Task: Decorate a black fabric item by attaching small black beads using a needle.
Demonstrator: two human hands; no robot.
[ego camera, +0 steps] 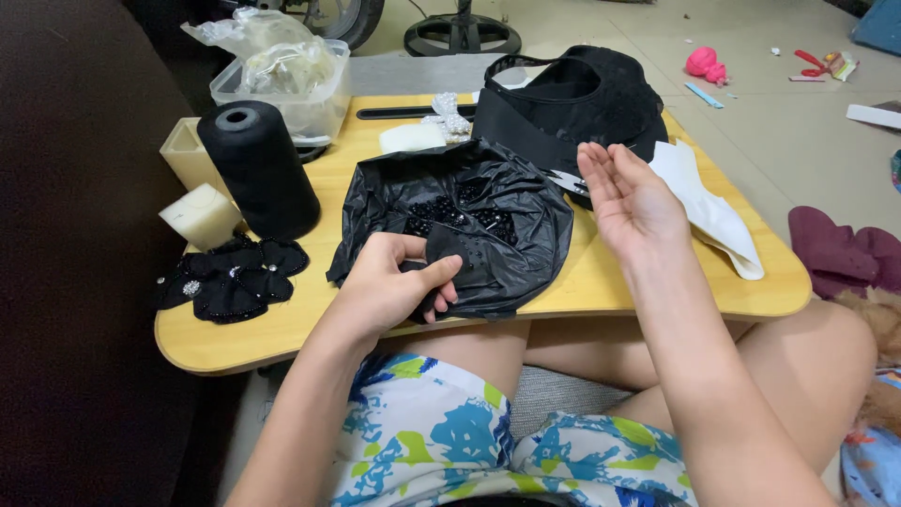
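Left hand (pixel 389 282) pinches a small black fabric piece (pixel 450 258) at the six o'clock edge of the limp black bag (pixel 488 211); soft, light, probably bead-studded. Right hand (pixel 629 197) open, empty.

We take the bag of beads (pixel 469 211) at mid-counter (pixel 601 282) as landmark: thread cone (pixel 258 169) to its left, fabric flowers (pixel 230 279) front-left, plastic tub (pixel 286 89) behind-left, lace garment (pixel 572 103) behind-right, folded cloth (pixel 713 211) to its right.

Pale tiled floor (pixel 807 131) lay beyond the wooden lap table (pixel 610 272); a black fan base (pixel 462 36) stood behind it, dark sofa (pixel 66 235) left of it.
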